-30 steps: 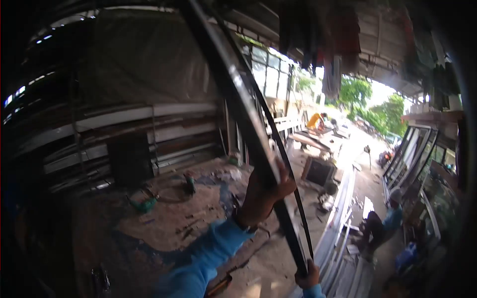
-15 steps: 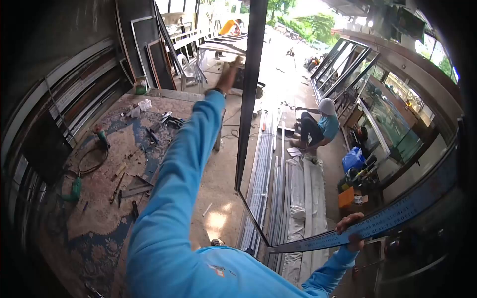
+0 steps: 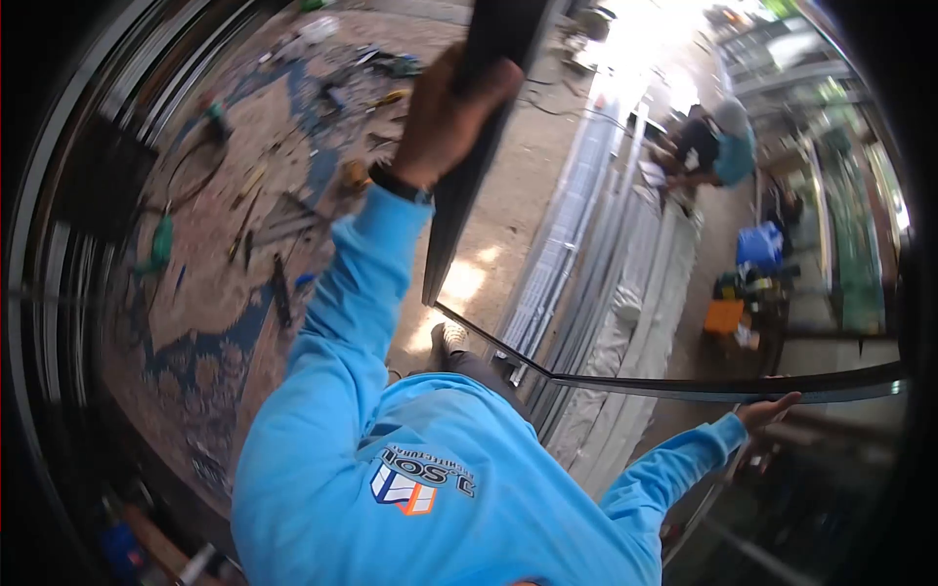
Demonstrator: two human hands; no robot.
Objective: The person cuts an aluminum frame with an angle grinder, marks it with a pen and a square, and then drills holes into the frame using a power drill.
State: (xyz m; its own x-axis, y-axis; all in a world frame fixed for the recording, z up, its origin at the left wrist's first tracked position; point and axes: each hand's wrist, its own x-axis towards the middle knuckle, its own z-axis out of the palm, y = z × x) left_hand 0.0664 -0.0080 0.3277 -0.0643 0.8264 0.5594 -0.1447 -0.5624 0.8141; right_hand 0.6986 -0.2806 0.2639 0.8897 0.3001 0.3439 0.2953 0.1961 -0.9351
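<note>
A large dark aluminium frame (image 3: 455, 221) stands tilted in front of me, one long bar rising up the view and another running off to the right. My left hand (image 3: 445, 127) is closed round the upright bar, its thumb across the near face. Along the right-hand bar (image 3: 664, 387), my right hand (image 3: 765, 410) grips from below, with the thumb stretched out and fingertips just showing over the far edge. The corner between the two bars sits low, near my shoe (image 3: 450, 338).
At left, a carpet-topped table (image 3: 210, 322) holds scattered tools, including a green-handled tool (image 3: 159, 244). Long metal profiles (image 3: 562, 234) and wrapped lengths (image 3: 635, 313) lie on the floor. A crouching person (image 3: 728, 146) is beyond them, near a blue bag (image 3: 760, 246) and an orange box (image 3: 724, 315).
The view has tipped downward. My left hand and the upright bar are now much closer to me. The frame has swung, its right-hand bar now nearly level with its lettered face turned away.
</note>
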